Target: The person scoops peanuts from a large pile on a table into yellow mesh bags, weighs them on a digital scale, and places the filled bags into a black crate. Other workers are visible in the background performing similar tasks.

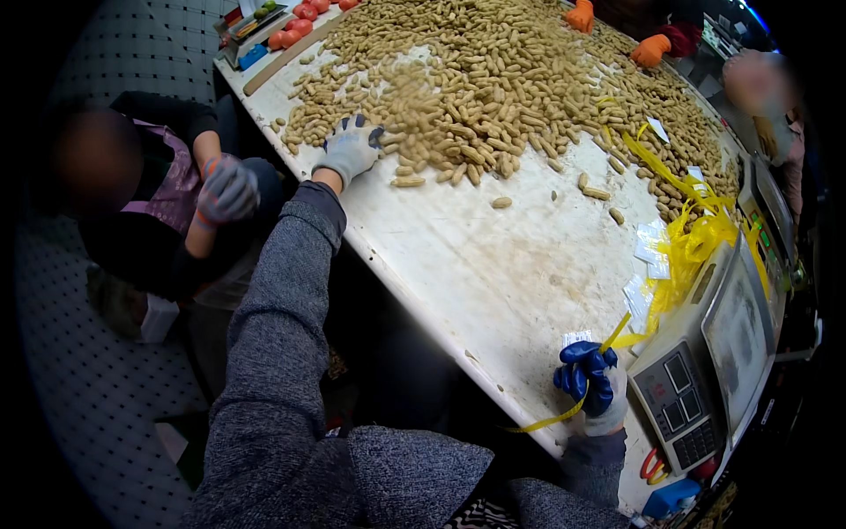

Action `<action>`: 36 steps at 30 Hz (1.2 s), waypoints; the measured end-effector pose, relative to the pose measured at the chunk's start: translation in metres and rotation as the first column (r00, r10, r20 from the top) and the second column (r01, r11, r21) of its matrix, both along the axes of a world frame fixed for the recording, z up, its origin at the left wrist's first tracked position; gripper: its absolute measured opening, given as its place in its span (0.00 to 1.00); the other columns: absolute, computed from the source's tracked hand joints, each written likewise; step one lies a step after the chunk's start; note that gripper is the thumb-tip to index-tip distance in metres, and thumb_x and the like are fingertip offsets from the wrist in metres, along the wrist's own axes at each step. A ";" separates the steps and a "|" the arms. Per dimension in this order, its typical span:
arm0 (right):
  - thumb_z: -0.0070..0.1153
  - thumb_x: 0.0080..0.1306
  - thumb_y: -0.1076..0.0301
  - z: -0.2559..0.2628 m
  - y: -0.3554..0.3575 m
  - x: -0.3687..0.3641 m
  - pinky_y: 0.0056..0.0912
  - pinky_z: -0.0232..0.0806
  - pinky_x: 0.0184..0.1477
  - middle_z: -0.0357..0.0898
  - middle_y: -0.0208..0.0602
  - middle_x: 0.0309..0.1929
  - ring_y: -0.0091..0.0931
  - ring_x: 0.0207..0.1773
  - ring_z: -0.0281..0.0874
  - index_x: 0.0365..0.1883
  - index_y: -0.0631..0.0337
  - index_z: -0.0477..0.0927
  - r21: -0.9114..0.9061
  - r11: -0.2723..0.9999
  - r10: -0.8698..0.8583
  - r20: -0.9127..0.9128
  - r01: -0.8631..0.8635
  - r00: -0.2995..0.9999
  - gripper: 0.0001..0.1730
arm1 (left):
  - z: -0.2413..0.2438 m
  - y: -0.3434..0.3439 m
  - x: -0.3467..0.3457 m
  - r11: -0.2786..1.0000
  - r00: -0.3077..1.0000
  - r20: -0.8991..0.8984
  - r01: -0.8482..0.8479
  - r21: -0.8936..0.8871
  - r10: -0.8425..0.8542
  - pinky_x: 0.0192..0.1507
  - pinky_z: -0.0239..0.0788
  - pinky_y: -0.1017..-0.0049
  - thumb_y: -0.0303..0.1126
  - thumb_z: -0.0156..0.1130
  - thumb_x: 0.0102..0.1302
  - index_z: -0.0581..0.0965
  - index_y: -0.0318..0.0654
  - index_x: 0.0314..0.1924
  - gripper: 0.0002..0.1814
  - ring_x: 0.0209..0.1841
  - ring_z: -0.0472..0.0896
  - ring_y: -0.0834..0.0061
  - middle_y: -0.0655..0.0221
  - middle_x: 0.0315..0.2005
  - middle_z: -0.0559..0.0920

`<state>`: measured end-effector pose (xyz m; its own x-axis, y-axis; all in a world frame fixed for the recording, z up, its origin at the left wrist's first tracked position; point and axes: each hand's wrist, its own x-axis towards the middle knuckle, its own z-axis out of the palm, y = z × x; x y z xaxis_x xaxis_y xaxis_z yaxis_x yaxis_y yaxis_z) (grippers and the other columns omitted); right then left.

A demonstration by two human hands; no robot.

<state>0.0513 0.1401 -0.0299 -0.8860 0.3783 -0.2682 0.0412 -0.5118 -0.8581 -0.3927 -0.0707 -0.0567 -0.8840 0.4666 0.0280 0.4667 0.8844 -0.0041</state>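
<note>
My left hand [350, 151], in a light knit glove with dark fingertips, reaches across the table's left edge with its fingers spread. The fingers meet the near edge of a wide heap of unshelled peanuts [489, 99]; what lies under the palm is hidden. Close to the table's near edge, my right hand [591, 380], in a blue-coated glove, is closed around a yellow mesh strip [555, 420]. One end of the strip hangs over the edge, and the other runs towards a tangle of yellow mesh netting [691, 244]. A white label [577, 338] bearing print lies just behind that hand.
A weighing scale [681, 403] stands right of my right hand, with red-handled scissors [653, 466] beside it. White labels [638, 294] lie by the netting. Tomatoes [291, 33] sit at the far left. One person [165, 172] sits left; orange-gloved hands [651, 51] work across the table.
</note>
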 end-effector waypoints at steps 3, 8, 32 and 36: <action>0.55 0.60 0.54 -0.004 -0.002 -0.001 0.24 0.59 0.26 0.65 0.28 0.13 0.21 0.18 0.62 0.32 0.73 0.77 -0.003 1.000 0.021 0.000 -0.021 1.000 0.24 | 0.002 0.001 -0.006 1.000 0.999 0.037 0.019 0.000 -0.019 0.59 0.56 0.58 0.45 0.59 0.54 0.76 0.58 0.48 0.20 0.62 0.58 0.58 0.63 0.61 0.62; 0.57 0.58 0.52 0.001 -0.010 -0.014 0.24 0.61 0.27 0.66 0.29 0.12 0.22 0.18 0.65 0.32 0.73 0.77 0.040 0.999 0.028 0.059 -0.030 0.998 0.25 | -0.023 -0.006 -0.014 0.990 0.989 -0.142 0.053 0.133 -0.034 0.58 0.55 0.60 0.44 0.60 0.52 0.79 0.59 0.43 0.16 0.63 0.57 0.59 0.63 0.59 0.63; 0.48 0.65 0.55 -0.019 -0.036 -0.083 0.28 0.64 0.35 0.68 0.28 0.17 0.22 0.25 0.67 0.38 0.69 0.77 -0.015 0.999 0.050 0.000 -0.050 0.999 0.22 | -0.022 -0.050 -0.090 0.842 0.855 -0.012 -0.509 0.182 0.519 0.64 0.43 0.59 0.69 0.45 0.54 0.56 0.41 0.65 0.47 0.65 0.54 0.49 0.44 0.61 0.58; 0.48 0.65 0.56 -0.021 -0.028 -0.084 0.31 0.66 0.39 0.69 0.29 0.19 0.23 0.26 0.68 0.38 0.69 0.76 -0.061 0.998 0.033 0.002 -0.033 0.999 0.21 | -0.030 0.014 -0.100 0.829 0.881 0.025 -0.454 0.327 0.473 0.64 0.42 0.55 0.72 0.43 0.52 0.63 0.51 0.63 0.45 0.65 0.54 0.52 0.48 0.60 0.61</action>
